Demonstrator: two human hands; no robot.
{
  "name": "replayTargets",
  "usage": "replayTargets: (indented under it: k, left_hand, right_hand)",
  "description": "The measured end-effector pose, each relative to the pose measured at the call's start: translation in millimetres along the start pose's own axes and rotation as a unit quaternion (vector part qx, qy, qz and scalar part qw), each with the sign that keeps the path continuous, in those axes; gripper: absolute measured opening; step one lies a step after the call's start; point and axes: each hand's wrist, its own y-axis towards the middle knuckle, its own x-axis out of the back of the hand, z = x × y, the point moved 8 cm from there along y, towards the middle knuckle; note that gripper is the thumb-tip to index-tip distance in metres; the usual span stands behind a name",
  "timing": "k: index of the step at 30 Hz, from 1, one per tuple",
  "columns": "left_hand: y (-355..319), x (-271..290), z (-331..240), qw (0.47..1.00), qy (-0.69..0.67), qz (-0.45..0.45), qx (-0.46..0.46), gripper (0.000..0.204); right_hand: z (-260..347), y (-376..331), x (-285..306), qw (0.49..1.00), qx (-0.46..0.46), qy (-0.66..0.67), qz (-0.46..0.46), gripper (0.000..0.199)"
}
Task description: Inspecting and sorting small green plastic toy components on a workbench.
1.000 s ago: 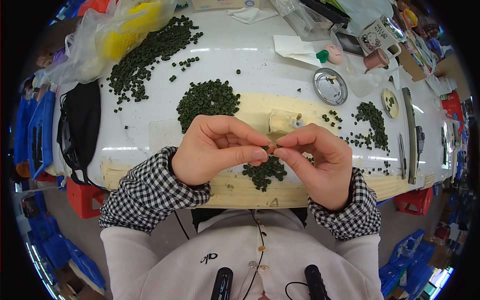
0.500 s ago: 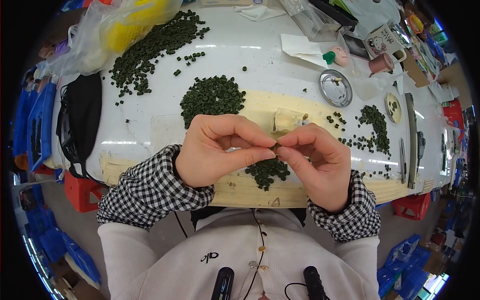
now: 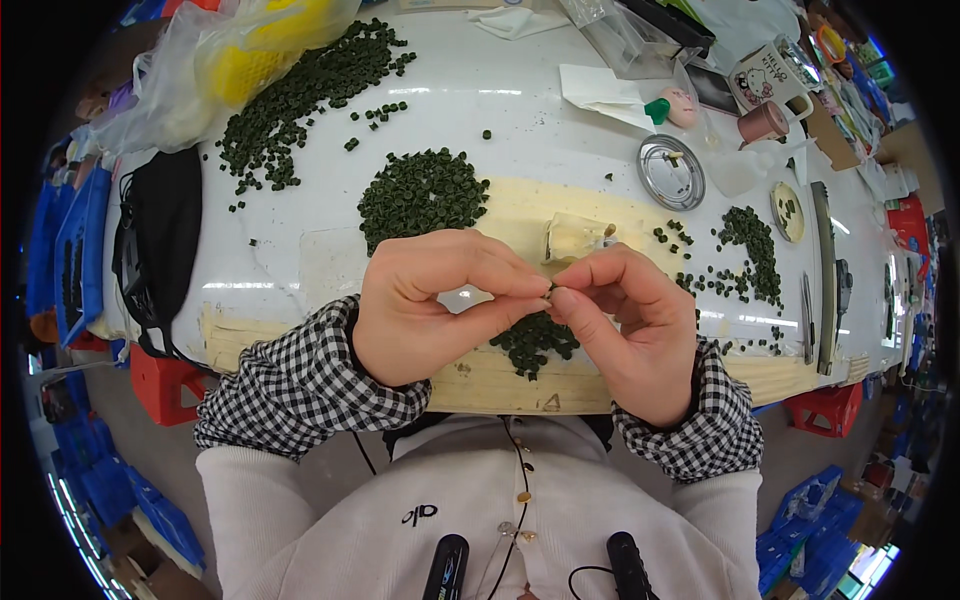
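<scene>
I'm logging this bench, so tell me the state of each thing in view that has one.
Left hand: pinching, thumb to forefinger
Right hand: pinching, fingertips meeting the left's
Small piece: between the fingertips, mostly hidden
Green pieces: loose, heaped and scattered
Cream dish: a few dark pieces inside
Silver dish: something small on it
Clear bag: crumpled, yellow contents
White paper: creased

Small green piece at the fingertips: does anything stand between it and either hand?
Nothing visible does: the left hand and right hand pinch directly at the small green piece, though it is mostly hidden.
</scene>
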Motion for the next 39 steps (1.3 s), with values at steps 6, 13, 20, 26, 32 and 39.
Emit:
replayTargets:
  k: [6,13,20,26,32,39]
  left_hand:
    - [-1.7,-1.8,-19.5,0.985,0.157,-0.001,-0.067,0.023]
    - [-0.7,1.9,-15.3,0.987,0.150,0.000,-0.062,0.025]
    - [-2.3,5.6,20.5,0.973,-0.167,-0.071,0.145,0.017]
    - [-5.6,7.0,28.3,0.955,-0.240,-0.070,0.157,0.018]
    - [-1.8,12.2,13.2,0.992,-0.092,-0.063,0.061,0.018]
    - [1.4,12.9,3.9,0.999,0.008,-0.028,-0.014,0.022]
  right_hand:
    - [0.7,0.0,-0.2,1.000,0.020,-0.021,-0.003,0.010]
    - [-3.5,-0.7,-3.1,0.997,-0.030,0.062,0.024,0.017]
    - [19.1,0.7,-1.3,0.982,0.132,-0.123,0.049,0.029]
    - [25.0,-1.3,-7.0,0.974,0.152,-0.156,0.067,0.034]
    - [19.1,-1.8,-7.8,0.983,0.125,-0.101,0.085,0.034]
    - [16.3,-1.0,-7.2,0.990,0.097,-0.058,0.088,0.033]
